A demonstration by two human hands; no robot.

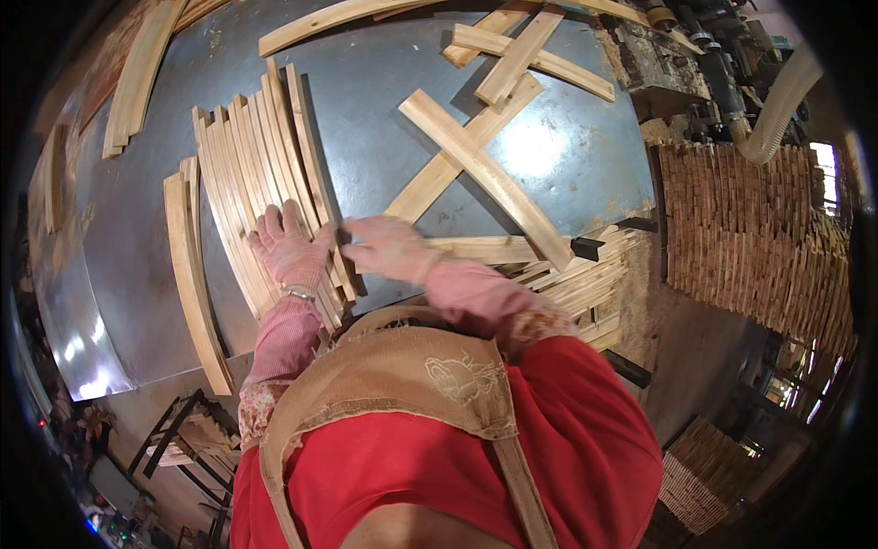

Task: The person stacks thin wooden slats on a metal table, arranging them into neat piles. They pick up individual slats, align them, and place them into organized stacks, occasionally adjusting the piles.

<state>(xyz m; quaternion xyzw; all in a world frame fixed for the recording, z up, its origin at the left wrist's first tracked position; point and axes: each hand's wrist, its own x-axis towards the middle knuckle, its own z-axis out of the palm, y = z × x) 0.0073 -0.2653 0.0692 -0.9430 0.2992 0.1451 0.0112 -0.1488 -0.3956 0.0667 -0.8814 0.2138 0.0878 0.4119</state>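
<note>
Several pale wooden strips (240, 174) lie side by side in a row on the grey metal tabletop. My left hand (291, 249) rests flat on them, palm down with its fingers spread. Against the row's right edge is my right hand (391, 247), slightly blurred. Its fingers stretch toward the outermost strip (314, 156) and appear apart, though whether they touch that strip is hard to tell. Under and beside the right wrist lies another wooden strip (480, 249). Two longer wooden pieces (485, 166) cross each other farther right.
Left of the row lie two curved wooden strips (189, 265). More boards (144, 78) sit at the far left, and crossed pieces (517, 57) at the back. Stacked strips (594, 293) stand by the table's right edge, near machinery with a hose (777, 110) and a large wood stack (741, 220).
</note>
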